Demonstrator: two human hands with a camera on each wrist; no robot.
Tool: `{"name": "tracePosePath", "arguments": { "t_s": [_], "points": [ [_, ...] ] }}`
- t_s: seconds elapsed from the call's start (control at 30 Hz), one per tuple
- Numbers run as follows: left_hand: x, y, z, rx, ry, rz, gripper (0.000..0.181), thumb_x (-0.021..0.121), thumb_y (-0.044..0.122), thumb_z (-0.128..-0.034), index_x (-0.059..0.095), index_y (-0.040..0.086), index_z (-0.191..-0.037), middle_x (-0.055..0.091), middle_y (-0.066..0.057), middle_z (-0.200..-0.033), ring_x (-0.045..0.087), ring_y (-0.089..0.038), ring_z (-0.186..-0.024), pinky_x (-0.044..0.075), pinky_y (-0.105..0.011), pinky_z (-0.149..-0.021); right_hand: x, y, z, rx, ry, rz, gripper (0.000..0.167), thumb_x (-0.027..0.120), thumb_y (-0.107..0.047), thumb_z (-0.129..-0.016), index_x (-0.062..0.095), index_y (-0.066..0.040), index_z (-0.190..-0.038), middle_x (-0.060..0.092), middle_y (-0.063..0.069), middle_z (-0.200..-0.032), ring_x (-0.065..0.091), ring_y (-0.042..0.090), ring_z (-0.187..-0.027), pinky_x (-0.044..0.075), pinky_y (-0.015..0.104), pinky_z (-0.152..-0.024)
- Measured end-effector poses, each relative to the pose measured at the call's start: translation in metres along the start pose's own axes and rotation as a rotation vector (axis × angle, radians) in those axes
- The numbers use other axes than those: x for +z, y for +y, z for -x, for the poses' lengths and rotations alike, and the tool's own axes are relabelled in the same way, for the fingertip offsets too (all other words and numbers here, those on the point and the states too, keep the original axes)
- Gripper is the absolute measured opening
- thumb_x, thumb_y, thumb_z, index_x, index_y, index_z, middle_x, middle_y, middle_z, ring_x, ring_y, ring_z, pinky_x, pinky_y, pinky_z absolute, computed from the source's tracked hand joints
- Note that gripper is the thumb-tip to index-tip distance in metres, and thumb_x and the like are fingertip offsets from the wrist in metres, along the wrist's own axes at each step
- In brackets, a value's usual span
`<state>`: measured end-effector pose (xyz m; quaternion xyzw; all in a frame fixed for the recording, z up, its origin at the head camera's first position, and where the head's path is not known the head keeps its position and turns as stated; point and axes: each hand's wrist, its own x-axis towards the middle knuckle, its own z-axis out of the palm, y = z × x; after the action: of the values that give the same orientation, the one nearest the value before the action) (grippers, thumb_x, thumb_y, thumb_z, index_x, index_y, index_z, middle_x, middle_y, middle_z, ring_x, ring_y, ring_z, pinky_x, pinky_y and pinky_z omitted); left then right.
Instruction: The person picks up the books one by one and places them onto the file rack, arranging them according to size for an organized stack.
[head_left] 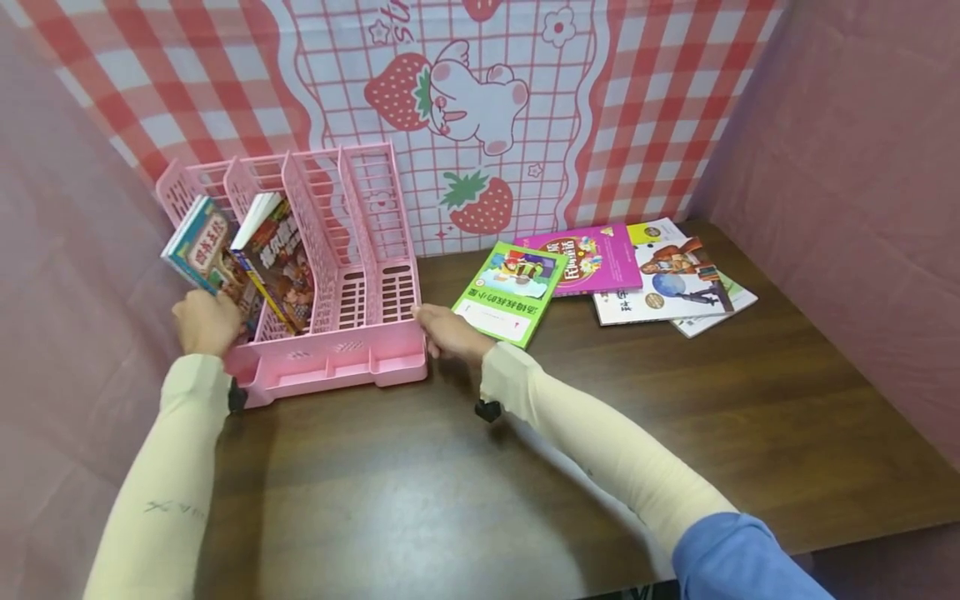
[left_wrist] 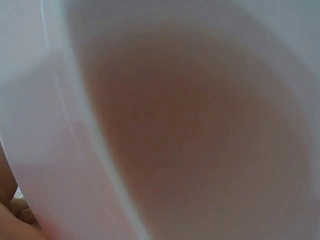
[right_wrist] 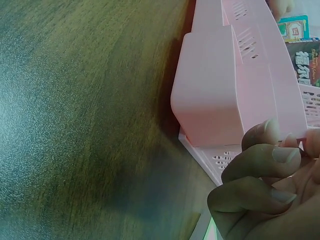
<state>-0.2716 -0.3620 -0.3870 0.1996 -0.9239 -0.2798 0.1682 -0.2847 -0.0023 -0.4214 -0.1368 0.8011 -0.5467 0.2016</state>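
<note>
A pink plastic book rack with upright dividers stands at the left of the table. Two books lean in its left slots: a teal-edged one and a dark-covered one. My left hand grips the rack's front left side, beside the teal-edged book; its fingertips are hidden in the head view. At the front right corner, my right hand pinches the rack's rim, with its other fingers curled, as the right wrist view shows. A blurred pink surface fills most of the left wrist view.
Right of the rack lie a green book, a magenta book and overlapping white-covered books. A checked strawberry cloth hangs behind the wooden table. Pink curtains flank both sides, the left one close to the rack.
</note>
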Motion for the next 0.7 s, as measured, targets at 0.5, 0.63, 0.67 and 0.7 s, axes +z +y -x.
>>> {"name": "tracePosePath", "arguments": {
  "t_s": [0.5,0.63,0.67,0.7],
  "points": [
    [0.006,0.009,0.024,0.055,0.112,0.062,0.049,0.044,0.037,-0.1056,0.073,-0.003,-0.105,0.073,-0.026,-0.098,0.063,-0.053,-0.102,0.043,-0.061,-0.089,-0.009,-0.014,-0.004,-0.134,0.140,0.736,0.046,0.037,-0.047,-0.109,0.068,-0.014,-0.117,0.071,0.007,-0.101,0.068,0.025,-0.093,0.055,0.041,-0.079],
    [0.011,0.016,0.034,0.122,0.211,0.106,0.045,0.049,0.036,-0.1039,0.073,-0.002,-0.102,0.072,-0.025,-0.094,0.063,-0.049,-0.089,0.043,-0.056,-0.079,-0.013,-0.010,-0.007,-0.146,0.177,0.725,0.037,0.047,-0.049,-0.106,0.061,-0.015,-0.099,0.063,0.003,-0.085,0.060,0.019,-0.077,0.050,0.034,-0.067],
    [0.013,0.017,0.037,0.141,0.227,0.118,0.044,0.050,0.036,-0.1034,0.073,-0.001,-0.100,0.071,-0.024,-0.092,0.063,-0.047,-0.087,0.042,-0.055,-0.078,-0.014,-0.008,-0.008,-0.158,0.186,0.721,0.037,0.049,-0.050,-0.105,0.060,-0.016,-0.096,0.061,0.002,-0.084,0.059,0.018,-0.076,0.049,0.032,-0.066],
    [0.014,0.018,0.039,0.162,0.241,0.138,0.042,0.051,0.035,-0.1030,0.073,-0.001,-0.100,0.071,-0.023,-0.091,0.063,-0.046,-0.085,0.042,-0.054,-0.077,-0.014,-0.007,-0.008,-0.174,0.191,0.717,0.037,0.051,-0.051,-0.105,0.059,-0.016,-0.096,0.061,0.002,-0.085,0.057,0.017,-0.076,0.048,0.032,-0.067]
  ]
}}
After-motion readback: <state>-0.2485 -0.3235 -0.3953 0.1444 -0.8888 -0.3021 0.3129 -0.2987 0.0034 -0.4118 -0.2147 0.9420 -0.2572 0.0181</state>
